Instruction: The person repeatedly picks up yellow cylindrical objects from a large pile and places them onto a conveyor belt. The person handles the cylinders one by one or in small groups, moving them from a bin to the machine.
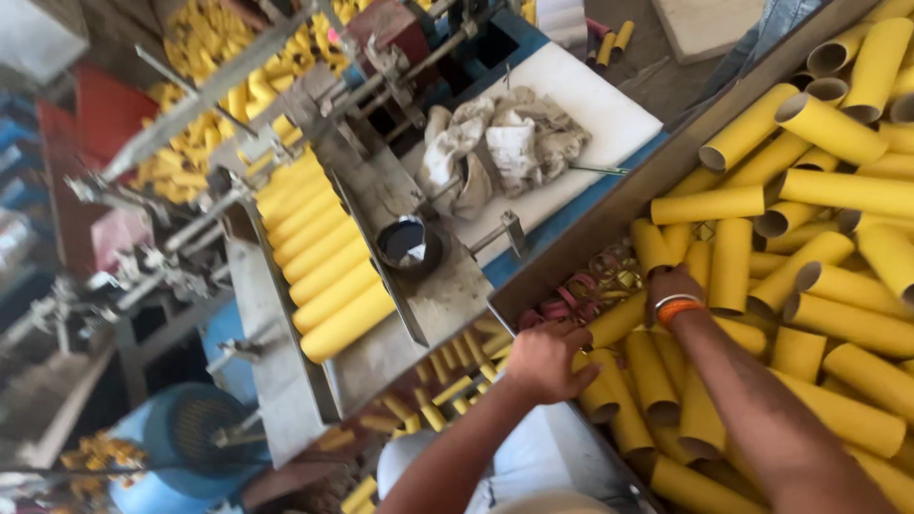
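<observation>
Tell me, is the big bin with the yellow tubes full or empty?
Nearly full. Yellow tubes lie piled across the bin, and both the left hand and right hand reach into them.

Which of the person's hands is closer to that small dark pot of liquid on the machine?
The left hand. It rests on yellow tubes at the bin's near corner, just below and right of the dark pot. The right hand reaches deeper into the bin, farther right of the pot.

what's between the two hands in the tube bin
In the head view, yellow cardboard tubes lie between the left hand and the right hand, with pinkish ring scraps just beyond the gap.
</observation>
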